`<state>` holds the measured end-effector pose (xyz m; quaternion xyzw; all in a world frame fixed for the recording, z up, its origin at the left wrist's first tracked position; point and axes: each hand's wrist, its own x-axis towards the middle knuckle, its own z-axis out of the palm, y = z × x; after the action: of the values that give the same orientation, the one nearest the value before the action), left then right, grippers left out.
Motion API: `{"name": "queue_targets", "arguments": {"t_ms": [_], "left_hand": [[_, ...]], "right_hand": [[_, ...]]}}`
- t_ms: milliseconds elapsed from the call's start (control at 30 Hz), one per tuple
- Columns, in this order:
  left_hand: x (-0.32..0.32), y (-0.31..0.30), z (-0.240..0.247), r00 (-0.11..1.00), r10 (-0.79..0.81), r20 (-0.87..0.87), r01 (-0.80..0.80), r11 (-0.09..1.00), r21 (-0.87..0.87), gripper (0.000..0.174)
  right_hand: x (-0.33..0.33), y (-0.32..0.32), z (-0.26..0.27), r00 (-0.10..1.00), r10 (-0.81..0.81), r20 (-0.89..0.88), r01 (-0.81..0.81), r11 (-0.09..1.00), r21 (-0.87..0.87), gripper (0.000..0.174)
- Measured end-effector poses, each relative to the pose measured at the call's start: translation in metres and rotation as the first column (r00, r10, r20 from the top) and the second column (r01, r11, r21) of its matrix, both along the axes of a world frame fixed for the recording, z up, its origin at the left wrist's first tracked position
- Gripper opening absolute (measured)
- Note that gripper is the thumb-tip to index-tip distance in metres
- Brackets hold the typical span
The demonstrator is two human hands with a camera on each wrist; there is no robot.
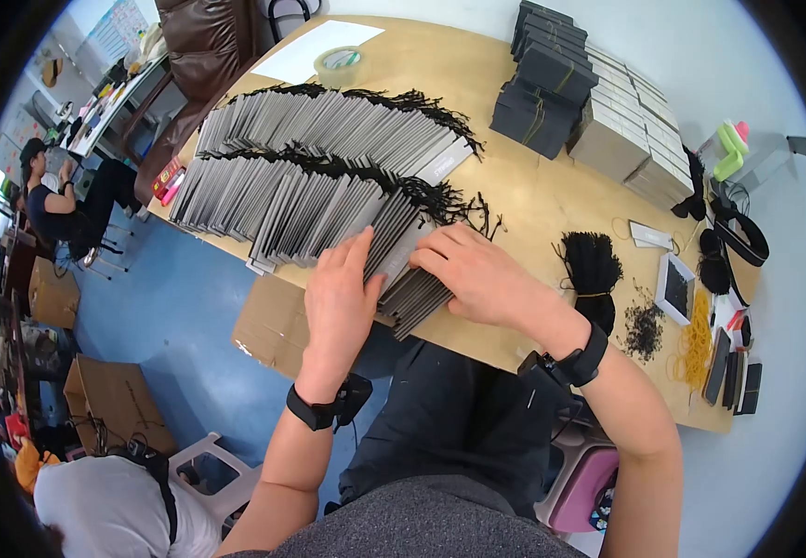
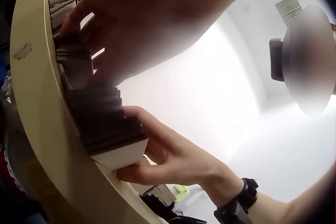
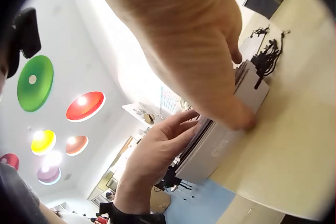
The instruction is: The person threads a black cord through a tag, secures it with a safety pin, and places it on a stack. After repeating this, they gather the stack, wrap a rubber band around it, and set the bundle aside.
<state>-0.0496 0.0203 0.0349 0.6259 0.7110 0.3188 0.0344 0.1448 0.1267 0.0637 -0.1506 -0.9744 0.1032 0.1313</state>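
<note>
Two curved rows of thin grey hang tags with black strings stand on edge on the table: a back row (image 1: 319, 121) and a front row (image 1: 301, 214). At the right end of the front row, a bunch of tags (image 1: 419, 299) leans between both hands. My left hand (image 1: 340, 302) touches its left side with fingers extended and thumb apart. The right hand (image 1: 487, 270) grips the bunch at its right end, as the left wrist view shows, with thumb (image 2: 139, 173) and fingers on opposite edges. White lettering shows on a tag face (image 3: 223, 145).
Dark bundles (image 1: 538, 102) and pale stacked boxes (image 1: 621, 130) stand at the back right. Nearer are a bundle of black strings (image 1: 592, 265), loose black bits (image 1: 643, 330) and yellow rubber bands (image 1: 696, 344). Clear tape (image 1: 339, 65) lies at the back. A cardboard box (image 1: 268, 321) sits below the table edge.
</note>
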Motion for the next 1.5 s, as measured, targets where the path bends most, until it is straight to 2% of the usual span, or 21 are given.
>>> {"name": "queue_targets", "arguments": {"t_ms": [67,133,200,367,433,533,600,733,800,967,1033,1133,1200,1233,1267,1333,1400,1433,1500], "left_hand": [[0.001,-0.001,0.002,1.0,0.005,0.025,-0.006,1.0,0.013,0.057],[0.004,0.001,0.001,0.999,0.008,0.05,-0.009,1.0,0.026,0.056],[0.006,0.003,-0.005,0.986,0.017,-0.165,0.003,0.993,0.12,0.053],[0.005,0.001,-0.021,0.968,0.004,-0.253,0.017,0.997,0.081,0.043],[0.007,0.001,-0.025,0.966,0.001,-0.26,0.016,0.998,0.062,0.039],[0.02,0.003,-0.021,0.977,0.051,-0.207,-0.033,0.996,0.089,0.038],[0.025,0.004,-0.02,0.98,0.054,-0.194,-0.047,0.998,0.045,0.044],[0.03,0.008,-0.025,0.972,0.076,-0.223,-0.073,0.997,0.02,0.045],[0.028,0.008,-0.026,0.989,0.099,-0.111,-0.099,0.995,0.005,0.043],[0.03,0.002,-0.017,0.995,0.095,0.037,-0.094,0.995,-0.038,0.038],[0.03,0.002,-0.014,0.991,0.105,0.087,-0.101,0.994,-0.046,0.037],[0.032,-0.001,-0.015,0.988,0.07,0.139,-0.06,0.996,-0.071,0.036],[0.027,-0.002,-0.02,0.989,-0.039,0.145,0.036,0.999,0.026,0.035],[0.024,-0.001,-0.023,0.988,-0.042,0.146,0.038,0.999,0.025,0.035],[0.021,-0.001,-0.025,0.987,-0.078,0.138,0.07,0.996,0.059,0.04],[0.014,-0.001,-0.026,0.986,-0.108,0.13,0.096,0.991,0.092,0.045],[0.01,-0.001,-0.019,0.925,-0.204,0.322,0.191,0.979,0.073,0.071],[0.009,-0.004,-0.013,0.925,-0.202,0.323,0.189,0.979,0.073,0.071],[0.012,-0.012,-0.003,0.86,-0.251,0.445,0.248,0.966,0.066,0.097]], "right_hand": [[0.001,0.0,0.002,1.0,0.014,0.026,-0.012,0.999,-0.049,0.057],[0.006,-0.003,0.002,0.999,-0.001,0.033,0.001,1.0,-0.002,0.061],[0.012,-0.005,0.004,0.999,-0.01,0.035,0.011,0.999,-0.03,0.06],[0.022,-0.005,0.003,0.999,-0.024,0.024,0.027,0.994,-0.106,0.06],[0.024,-0.005,0.005,0.996,-0.035,0.086,0.046,0.989,-0.139,0.06],[0.028,-0.005,0.005,0.999,-0.011,0.05,0.018,0.991,-0.135,0.06],[0.032,-0.004,0.006,0.997,-0.006,0.072,0.015,0.992,-0.129,0.06],[0.036,-0.005,0.009,0.997,0.001,0.078,0.007,0.995,-0.103,0.061],[0.033,-0.005,0.009,0.996,-0.01,0.091,0.019,0.994,-0.105,0.062],[0.024,-0.002,0.005,0.996,-0.009,0.092,0.017,0.996,-0.086,0.062],[0.022,-0.001,0.007,0.994,-0.04,0.107,0.055,0.989,-0.14,0.059],[0.022,-0.002,0.011,0.998,-0.039,0.041,0.043,0.995,-0.089,0.06],[0.021,0.004,0.002,0.999,-0.036,0.037,0.04,0.995,-0.095,0.063],[0.021,0.005,-0.002,0.999,-0.029,0.032,0.032,0.995,-0.099,0.065],[0.02,0.005,-0.001,0.999,-0.029,0.033,0.032,0.994,-0.101,0.065],[0.017,0.003,0.003,0.996,-0.088,0.012,0.088,0.963,-0.256,0.076],[0.018,0.004,-0.001,0.996,-0.083,0.024,0.086,0.969,-0.231,0.082],[0.018,0.005,-0.004,0.996,-0.083,0.036,0.088,0.975,-0.206,0.088],[0.016,0.006,-0.013,0.994,-0.092,0.052,0.1,0.98,-0.172,0.092]]}}
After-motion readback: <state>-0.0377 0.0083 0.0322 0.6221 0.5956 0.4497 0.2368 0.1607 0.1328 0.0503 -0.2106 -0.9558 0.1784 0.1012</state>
